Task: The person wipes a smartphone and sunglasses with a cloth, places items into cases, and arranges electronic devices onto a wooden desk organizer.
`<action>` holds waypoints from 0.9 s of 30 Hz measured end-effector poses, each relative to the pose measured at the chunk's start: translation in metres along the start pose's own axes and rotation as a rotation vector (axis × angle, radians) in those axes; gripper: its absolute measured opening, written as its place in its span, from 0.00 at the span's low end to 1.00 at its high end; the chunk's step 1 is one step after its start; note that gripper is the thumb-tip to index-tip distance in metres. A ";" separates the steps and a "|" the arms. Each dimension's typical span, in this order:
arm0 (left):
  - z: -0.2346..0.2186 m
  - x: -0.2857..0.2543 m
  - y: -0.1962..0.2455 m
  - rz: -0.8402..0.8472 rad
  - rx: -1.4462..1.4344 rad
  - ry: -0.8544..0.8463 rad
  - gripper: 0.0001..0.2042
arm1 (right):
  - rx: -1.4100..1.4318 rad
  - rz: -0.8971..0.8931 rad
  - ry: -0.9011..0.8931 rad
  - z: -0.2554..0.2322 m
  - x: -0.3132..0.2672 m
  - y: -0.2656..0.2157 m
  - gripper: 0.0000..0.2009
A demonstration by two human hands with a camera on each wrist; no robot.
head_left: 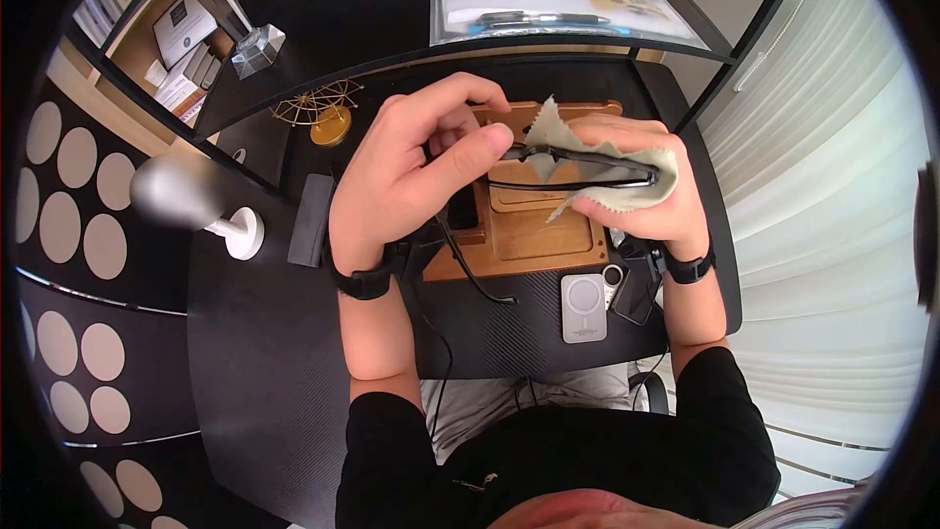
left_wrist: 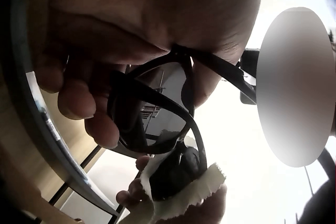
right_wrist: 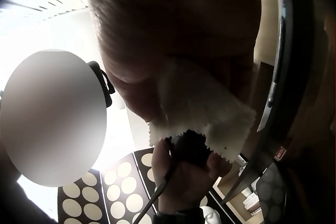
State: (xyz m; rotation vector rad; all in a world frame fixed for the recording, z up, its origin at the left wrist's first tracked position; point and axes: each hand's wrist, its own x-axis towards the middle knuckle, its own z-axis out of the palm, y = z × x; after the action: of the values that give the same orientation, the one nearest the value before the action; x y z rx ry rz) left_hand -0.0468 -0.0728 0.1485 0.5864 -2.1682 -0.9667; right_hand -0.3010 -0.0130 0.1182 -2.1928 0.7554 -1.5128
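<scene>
Black-framed sunglasses with dark lenses are held up between both hands over the desk. My left hand pinches them near one hinge between thumb and fingers, and one temple arm hangs down below it. My right hand holds a pale grey-green cleaning cloth with zigzag edges, folded around the other end of the sunglasses. In the left wrist view the near lens and frame show uncovered, while the cloth wraps the far lens. The right wrist view has the cloth hiding most of the glasses.
Beneath the hands lies a wooden tray. A grey power bank and a small dark device lie in front of it. Left are a dark case, a white lamp and a gold ornament. A shelf spans behind.
</scene>
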 end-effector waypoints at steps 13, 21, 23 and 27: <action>0.001 0.004 -0.010 0.185 -0.164 -0.009 0.63 | 0.170 0.249 0.227 -0.009 -0.010 0.008 0.25; 0.005 0.002 -0.011 0.189 -0.093 0.118 0.39 | 0.092 0.220 0.064 -0.009 -0.002 -0.005 0.27; 0.011 0.006 -0.012 0.209 -0.018 0.245 0.28 | 0.110 0.240 -0.014 -0.006 -0.003 -0.001 0.32; 0.003 0.000 -0.005 0.130 -0.001 0.172 0.28 | 0.186 0.203 -0.156 -0.006 -0.004 0.009 0.47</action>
State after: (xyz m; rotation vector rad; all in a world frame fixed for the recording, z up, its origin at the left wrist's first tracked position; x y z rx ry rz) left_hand -0.0484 -0.0746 0.1429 0.5019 -2.0263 -0.8173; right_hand -0.3097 -0.0180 0.1118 -2.0030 0.7301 -1.2446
